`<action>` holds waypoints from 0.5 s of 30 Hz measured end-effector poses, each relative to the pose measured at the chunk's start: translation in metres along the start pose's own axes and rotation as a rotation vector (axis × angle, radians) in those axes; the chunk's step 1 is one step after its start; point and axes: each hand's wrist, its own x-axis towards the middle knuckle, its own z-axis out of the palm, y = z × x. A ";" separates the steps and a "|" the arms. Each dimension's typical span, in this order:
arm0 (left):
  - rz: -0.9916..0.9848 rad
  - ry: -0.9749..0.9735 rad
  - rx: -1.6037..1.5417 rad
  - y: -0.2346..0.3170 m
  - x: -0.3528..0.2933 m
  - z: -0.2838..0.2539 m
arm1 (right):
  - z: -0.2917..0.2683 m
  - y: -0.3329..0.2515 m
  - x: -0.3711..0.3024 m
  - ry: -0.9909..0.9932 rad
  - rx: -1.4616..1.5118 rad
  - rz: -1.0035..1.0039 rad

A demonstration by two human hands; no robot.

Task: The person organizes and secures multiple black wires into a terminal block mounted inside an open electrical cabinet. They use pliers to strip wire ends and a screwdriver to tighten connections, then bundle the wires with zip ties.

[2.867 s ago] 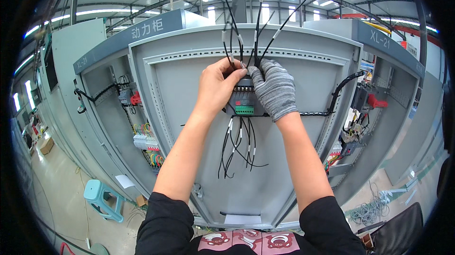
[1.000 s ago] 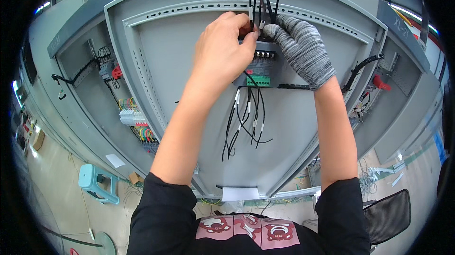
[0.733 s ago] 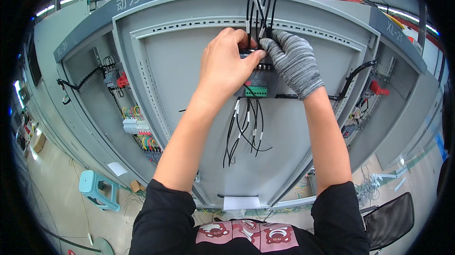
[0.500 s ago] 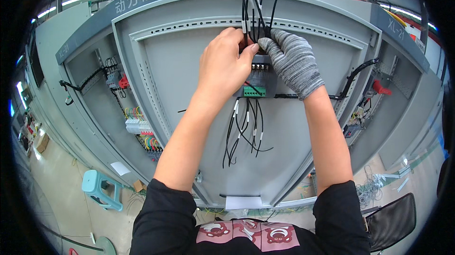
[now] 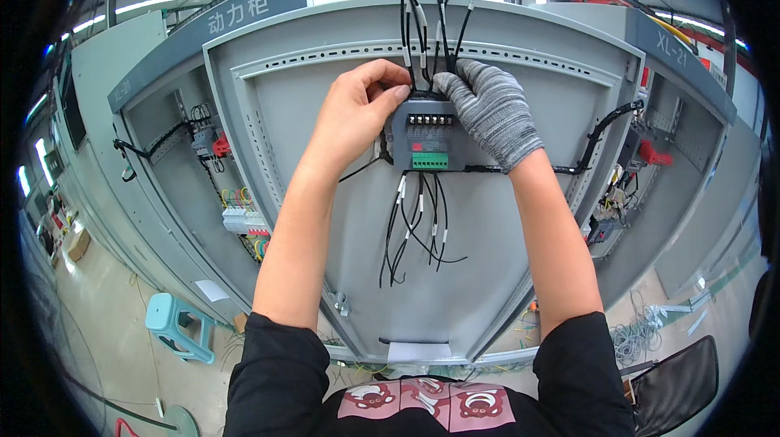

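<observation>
My bare left hand [image 5: 355,116] is at the upper left corner of a dark grey electrical module [image 5: 428,136], thumb and forefinger pressed together; what lies between them is hidden. Opposite it, my right hand [image 5: 497,112], in a grey knitted glove, is closed at the base of the black wires [image 5: 422,23]. These wires rise above the module, several with white marker sleeves. A row of screw terminals [image 5: 429,119] runs across the module, with a green terminal block [image 5: 430,162] below it. More loose black wires [image 5: 416,226] hang underneath.
The module is on a light grey cabinet panel [image 5: 455,299] framed by perforated rails [image 5: 349,53]. A sleeved black cable bundle [image 5: 597,140] runs off right. Open cabinets with breakers [image 5: 244,220] stand alongside. A turquoise stool [image 5: 175,325] and a black chair [image 5: 676,388] are on the floor.
My left hand has moved left and down, uncovering more of the module's face. The right hand stays at the wires. The upper wires have spread slightly, and the view has shifted a little.
</observation>
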 end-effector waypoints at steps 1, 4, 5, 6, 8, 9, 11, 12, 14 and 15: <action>0.001 -0.005 0.011 0.001 0.000 -0.001 | 0.000 -0.001 0.002 -0.014 0.001 0.014; 0.017 0.016 0.062 0.000 0.000 0.003 | 0.005 0.006 0.000 0.024 0.023 -0.017; 0.018 0.037 0.076 0.003 -0.001 0.007 | 0.003 0.005 0.000 -0.012 0.013 -0.001; 0.019 0.057 0.089 0.006 -0.001 0.011 | 0.003 0.006 0.000 0.010 0.015 -0.013; 0.016 0.107 0.169 0.009 0.001 0.017 | 0.006 0.008 -0.003 0.053 0.018 -0.037; 0.038 0.140 0.183 0.002 0.004 0.020 | 0.006 0.009 -0.002 0.024 0.043 -0.023; 0.072 0.198 0.194 -0.001 0.005 0.026 | 0.005 0.007 -0.002 0.038 0.021 -0.042; 0.077 0.205 0.219 -0.001 0.006 0.027 | 0.005 0.007 -0.003 0.045 0.009 -0.049; 0.096 0.224 0.270 0.000 0.009 0.028 | 0.004 0.009 -0.001 0.025 0.033 -0.055; 0.087 0.223 0.261 0.002 0.009 0.028 | 0.003 0.009 0.000 0.019 0.044 -0.062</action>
